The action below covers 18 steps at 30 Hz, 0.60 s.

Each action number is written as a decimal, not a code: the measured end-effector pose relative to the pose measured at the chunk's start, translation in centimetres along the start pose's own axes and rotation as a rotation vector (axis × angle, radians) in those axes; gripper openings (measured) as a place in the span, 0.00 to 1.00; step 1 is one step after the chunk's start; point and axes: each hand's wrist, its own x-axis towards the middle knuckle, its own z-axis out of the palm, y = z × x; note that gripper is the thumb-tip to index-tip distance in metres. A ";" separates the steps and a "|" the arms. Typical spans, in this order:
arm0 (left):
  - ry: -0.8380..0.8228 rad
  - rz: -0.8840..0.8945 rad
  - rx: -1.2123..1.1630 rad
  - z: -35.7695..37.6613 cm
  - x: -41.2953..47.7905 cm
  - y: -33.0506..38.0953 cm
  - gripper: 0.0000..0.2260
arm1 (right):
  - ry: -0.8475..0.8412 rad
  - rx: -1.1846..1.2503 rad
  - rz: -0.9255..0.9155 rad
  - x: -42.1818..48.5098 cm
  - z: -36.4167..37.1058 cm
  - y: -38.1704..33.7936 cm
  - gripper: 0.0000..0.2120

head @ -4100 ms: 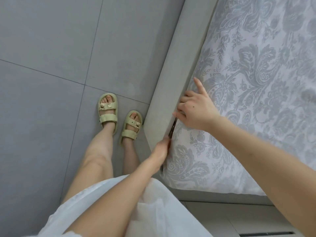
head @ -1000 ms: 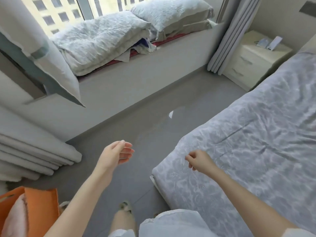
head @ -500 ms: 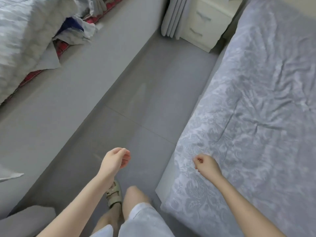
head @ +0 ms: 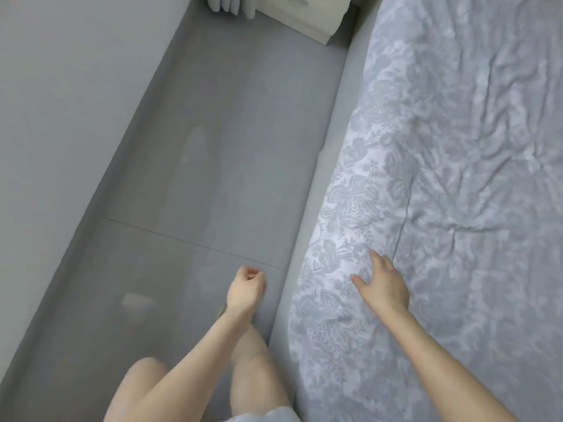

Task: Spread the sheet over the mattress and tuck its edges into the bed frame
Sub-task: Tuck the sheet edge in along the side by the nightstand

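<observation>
With my right hand (head: pixel 384 286) spread flat on the sheet (head: pixel 441 178) near the mattress edge (left hand (head: pixel 245 289) loosely curled, holding nothing, over the floor (head: pixel 198 178)), I should press fabric down into the bed frame (head: pixel 307 226) gap evenly.

We see the sheet (head: pixel 457 178) as soft woven cloth, pale grey with a darker grey floral damask print, matt and creased into shallow wrinkles over the mattress. Along the bed's left edge, the bed frame (head: pixel 316 193) looks covered in plain grey fabric, smooth and matt. The floor (head: pixel 213 166) is laid with large grey tiles, smooth with a faint sheen that carries soft reflections, parted by thin grout lines. The nightstand (head: pixel 304 16) at the top has a smooth cream finish.
</observation>
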 end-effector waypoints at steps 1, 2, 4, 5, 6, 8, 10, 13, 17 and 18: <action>-0.007 -0.014 -0.006 1.4 2.1 0.3 0.03 | 0.005 -0.041 0.032 1.9 0.5 0.3 0.38; -0.024 -0.026 -0.006 2.7 4.1 0.5 0.05 | 0.013 -0.064 0.064 3.7 0.9 0.6 0.42; -0.061 -0.039 0.066 5.3 7.8 0.6 0.04 | -0.007 -0.058 0.119 6.7 2.0 1.3 0.49; -0.077 -0.031 0.133 6.4 9.5 0.8 0.06 | -0.047 -0.036 0.133 7.7 2.8 1.5 0.51; -0.096 -0.015 0.199 7.4 11.2 1.0 0.07 | -0.084 -0.014 0.132 8.4 3.7 1.6 0.52; -0.131 0.013 0.272 9.5 14.3 1.9 0.08 | -0.119 -0.012 0.109 9.3 5.4 1.8 0.54; -0.124 0.017 0.269 11.9 17.1 2.8 0.10 | -0.117 0.002 0.104 9.5 6.4 2.1 0.54; -0.265 0.015 0.246 15.6 20.1 4.1 0.12 | -0.091 0.007 0.086 9.6 7.4 2.7 0.53; -0.503 -0.046 0.196 18.4 20.5 5.3 0.17 | -0.079 -0.037 0.079 9.4 7.5 2.4 0.52; -0.488 -0.023 0.213 18.4 20.0 5.4 0.18 | -0.094 -0.047 0.081 9.2 7.2 2.2 0.52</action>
